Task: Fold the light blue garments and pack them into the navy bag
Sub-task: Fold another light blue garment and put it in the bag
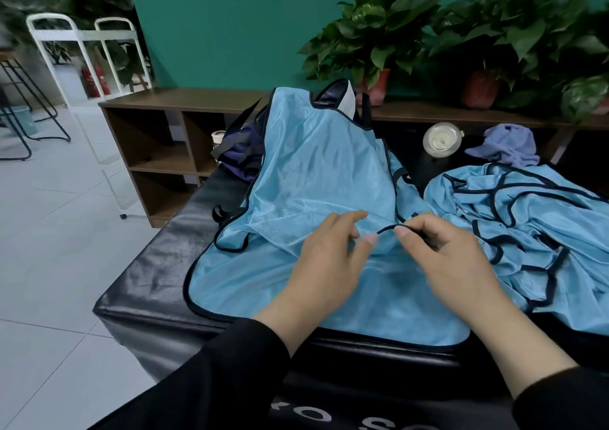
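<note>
Folding step: light blue garment (313, 179) spread mid-bench (148, 265), top draped over navy bag (242, 153) at far edge. Right hand (451, 258) pinches dark trim; left hand (329, 265) loosely curled on fabric, grip unclear. Next likely: align trim, fold. Unfolded pile (514, 228) at right edge.

We seem to be in a lounge or break corner of an office or studio rather than a home: a teal wall (214, 27) runs behind a long low wooden shelf unit (158, 139) lined with potted green plants (372, 34). The floor is pale tile (49, 215), and off to the left we see black metal stools (19, 100), a white wire rack (82, 54) and red fire extinguishers (94, 82).
</note>
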